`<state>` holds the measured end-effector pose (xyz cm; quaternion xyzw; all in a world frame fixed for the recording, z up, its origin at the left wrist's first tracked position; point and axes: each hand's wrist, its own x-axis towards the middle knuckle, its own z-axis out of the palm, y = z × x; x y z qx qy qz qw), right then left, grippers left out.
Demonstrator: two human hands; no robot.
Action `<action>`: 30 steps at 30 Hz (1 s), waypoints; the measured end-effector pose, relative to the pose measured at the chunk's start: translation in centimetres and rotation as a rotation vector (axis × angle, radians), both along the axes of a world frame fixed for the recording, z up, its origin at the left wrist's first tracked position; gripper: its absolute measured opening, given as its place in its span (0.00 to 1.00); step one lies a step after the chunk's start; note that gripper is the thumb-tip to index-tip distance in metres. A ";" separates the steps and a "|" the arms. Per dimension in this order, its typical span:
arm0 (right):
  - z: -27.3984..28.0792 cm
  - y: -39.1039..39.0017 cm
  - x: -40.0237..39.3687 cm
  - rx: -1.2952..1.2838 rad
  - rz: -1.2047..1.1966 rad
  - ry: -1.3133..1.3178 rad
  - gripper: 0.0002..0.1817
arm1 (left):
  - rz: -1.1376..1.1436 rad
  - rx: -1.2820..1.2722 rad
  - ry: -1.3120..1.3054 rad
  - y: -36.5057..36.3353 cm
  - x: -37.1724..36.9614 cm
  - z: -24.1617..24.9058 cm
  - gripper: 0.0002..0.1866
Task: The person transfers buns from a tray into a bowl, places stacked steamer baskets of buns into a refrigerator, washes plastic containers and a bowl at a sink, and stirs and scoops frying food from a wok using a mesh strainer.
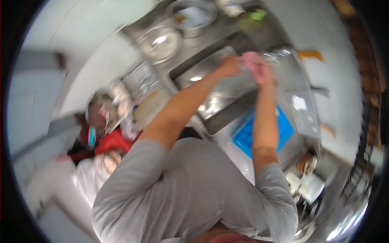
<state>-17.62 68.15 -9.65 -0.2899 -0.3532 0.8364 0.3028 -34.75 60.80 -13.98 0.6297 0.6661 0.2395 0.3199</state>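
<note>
Both hands are held out over a stainless steel sink (208,103), and motion blurs them. My left hand (230,66) is near the sink's far side, with its fingers smeared and hard to make out. Close beside it, my right hand (264,76) appears closed around a crumpled, soft-looking pink thing (252,60), whose kind I cannot make out. The sink's metal bottom shines below my hands. Under my right forearm lies a bright blue mat or tray (286,131) on the counter.
At the back left stand a metal bowl (161,45) and a metal pot (193,30) with something in it. A clear plastic container or sheet (304,115) lies at the right. Cups and utensils (311,188) crowd the lower right. Red and white bags (115,141) sit at the left.
</note>
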 end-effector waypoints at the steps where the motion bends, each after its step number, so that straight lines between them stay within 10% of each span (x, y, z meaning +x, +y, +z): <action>1: 2.0 -1.7 -0.6 -0.180 0.022 0.137 0.19 | -0.010 0.117 -0.028 -0.8 0.2 0.8 0.15; 13: 1.8 -4.2 1.2 -0.007 -0.089 -0.309 0.18 | 0.052 -0.043 0.207 -10.5 -3.0 15.7 0.19; 17: -0.7 -1.3 2.7 0.042 -0.003 -0.279 0.15 | 0.025 0.291 0.508 -11.7 -2.8 20.0 0.15; 23: -1.8 0.3 7.0 0.253 -0.785 -0.478 0.08 | 0.094 0.370 0.854 -16.8 -4.8 27.6 0.27; 27: -5.1 2.7 9.9 0.261 -0.648 -0.580 0.13 | 0.194 0.729 0.940 -21.4 -11.5 29.7 0.35; 30: -3.6 -1.3 6.2 0.088 -0.241 -0.469 0.15 | 0.608 0.258 0.231 -28.3 -14.9 31.9 0.37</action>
